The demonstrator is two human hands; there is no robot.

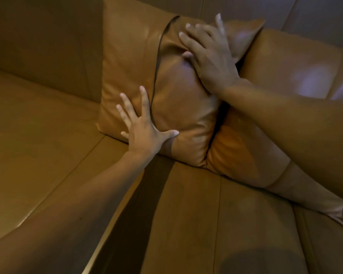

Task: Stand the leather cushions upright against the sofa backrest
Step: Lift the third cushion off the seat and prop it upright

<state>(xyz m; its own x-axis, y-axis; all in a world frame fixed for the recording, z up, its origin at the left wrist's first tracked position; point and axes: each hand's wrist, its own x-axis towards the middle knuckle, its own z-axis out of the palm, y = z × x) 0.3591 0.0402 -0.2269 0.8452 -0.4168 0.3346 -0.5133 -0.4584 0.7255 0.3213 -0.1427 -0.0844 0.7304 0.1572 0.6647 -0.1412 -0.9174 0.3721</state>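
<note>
A tan leather cushion [127, 62] stands upright against the sofa backrest [48, 42]. A second tan cushion [182, 107] leans in front of it, its dark piped edge running down the middle. My left hand [141, 127] lies flat with spread fingers on the lower left, across both cushions' edges. My right hand [208, 54] presses flat on the front cushion's top, denting it. A third cushion [285, 80] lies tilted to the right under my right forearm.
The brown leather sofa seat [186, 214] spreads below, with seams between its sections. A further seat section [38, 145] extends to the left. The backrest runs along the top of the view.
</note>
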